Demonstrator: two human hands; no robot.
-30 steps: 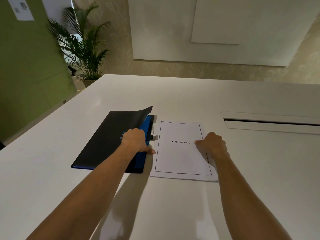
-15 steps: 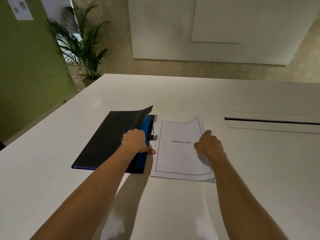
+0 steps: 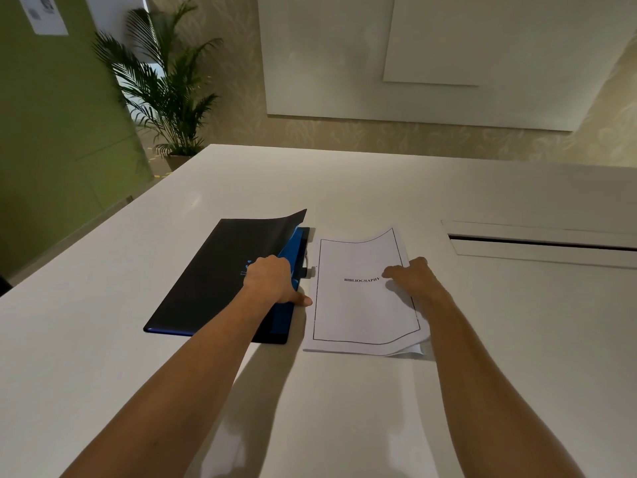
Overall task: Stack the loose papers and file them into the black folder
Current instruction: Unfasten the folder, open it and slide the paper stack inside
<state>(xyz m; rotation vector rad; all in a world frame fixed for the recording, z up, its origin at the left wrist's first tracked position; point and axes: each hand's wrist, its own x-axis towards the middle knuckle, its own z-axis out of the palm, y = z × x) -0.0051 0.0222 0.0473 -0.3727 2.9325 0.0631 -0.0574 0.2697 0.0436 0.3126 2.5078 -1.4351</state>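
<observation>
A black folder point(image 3: 220, 270) with a blue inside lies on the white table, its cover's far right corner curling up. My left hand point(image 3: 272, 281) presses on the folder's right edge, thumb pointing at the papers. Right beside it lies a stack of white papers point(image 3: 355, 305); the top sheet reads BIBLIOGRAPHY inside a thin black frame. My right hand point(image 3: 410, 277) grips the top sheet's right edge and lifts it, so that side bows upward and lower sheets show at the near right corner.
The white table point(image 3: 344, 408) has a long cable slot with a flap point(image 3: 541, 243) at the right. A potted palm point(image 3: 165, 91) stands beyond the far left corner by a green wall. White panels hang on the far wall.
My right hand went from resting on the stack's right edge to pinching the top sheet and raising it; the sheet's right side now curls up. The left hand stayed on the folder.
</observation>
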